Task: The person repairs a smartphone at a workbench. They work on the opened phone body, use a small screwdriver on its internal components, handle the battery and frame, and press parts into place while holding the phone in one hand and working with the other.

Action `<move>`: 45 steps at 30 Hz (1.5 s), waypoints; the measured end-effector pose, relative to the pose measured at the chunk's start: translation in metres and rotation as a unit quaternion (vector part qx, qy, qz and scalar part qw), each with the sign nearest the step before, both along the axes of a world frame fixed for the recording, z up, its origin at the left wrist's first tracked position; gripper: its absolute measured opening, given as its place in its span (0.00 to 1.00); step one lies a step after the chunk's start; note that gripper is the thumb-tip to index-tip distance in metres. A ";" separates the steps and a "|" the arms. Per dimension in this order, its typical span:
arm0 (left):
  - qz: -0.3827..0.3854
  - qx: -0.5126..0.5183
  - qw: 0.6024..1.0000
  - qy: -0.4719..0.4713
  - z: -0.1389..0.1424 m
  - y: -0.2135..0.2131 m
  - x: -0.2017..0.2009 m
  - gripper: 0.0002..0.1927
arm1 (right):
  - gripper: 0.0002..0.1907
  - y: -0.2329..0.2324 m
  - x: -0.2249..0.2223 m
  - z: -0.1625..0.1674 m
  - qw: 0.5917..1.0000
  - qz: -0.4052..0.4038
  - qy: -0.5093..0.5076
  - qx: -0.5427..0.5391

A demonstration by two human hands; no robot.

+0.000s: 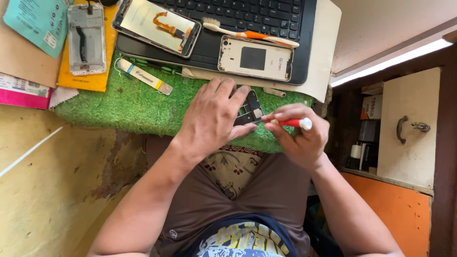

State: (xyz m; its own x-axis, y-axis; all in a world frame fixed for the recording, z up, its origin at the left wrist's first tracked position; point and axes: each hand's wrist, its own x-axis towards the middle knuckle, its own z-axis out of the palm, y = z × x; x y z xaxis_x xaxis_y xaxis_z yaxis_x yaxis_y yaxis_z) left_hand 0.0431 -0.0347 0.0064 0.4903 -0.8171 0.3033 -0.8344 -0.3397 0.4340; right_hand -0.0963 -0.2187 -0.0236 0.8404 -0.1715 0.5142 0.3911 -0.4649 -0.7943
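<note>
Centre of frame: left hand (212, 119) lies flat, fingers together, pressing down a dark phone frame (249, 108) on the green mat (128, 104). Right hand (300, 135) w/ fingers clamped on a red screwdriver (291, 123), tip at the frame's lower edge. Above, on the laptop (266, 24): white back cover (254, 59), toothbrush (247, 33), screen panel (157, 26).

teal flat packet (35, 19) top left, pink-edged packet (21, 90) below it, detached phone screen (157, 26) face-down on laptop, white labelled box (373, 107) on right shelf
</note>
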 end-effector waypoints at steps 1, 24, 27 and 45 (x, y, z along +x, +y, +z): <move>0.007 0.005 1.000 -0.003 0.000 0.000 0.000 0.38 | 0.15 0.001 0.000 -0.002 1.000 -0.001 -0.010 -0.022; -0.045 0.099 0.994 -0.004 -0.010 -0.003 0.002 0.34 | 0.14 0.036 0.001 -0.011 0.868 -0.026 -0.174 -0.465; -0.043 0.109 0.993 0.004 -0.011 -0.003 0.002 0.34 | 0.13 0.034 0.000 -0.012 0.869 -0.023 -0.178 -0.461; -0.049 0.084 0.995 0.009 -0.009 -0.002 0.005 0.35 | 0.08 0.034 0.001 -0.012 0.877 -0.016 -0.191 -0.441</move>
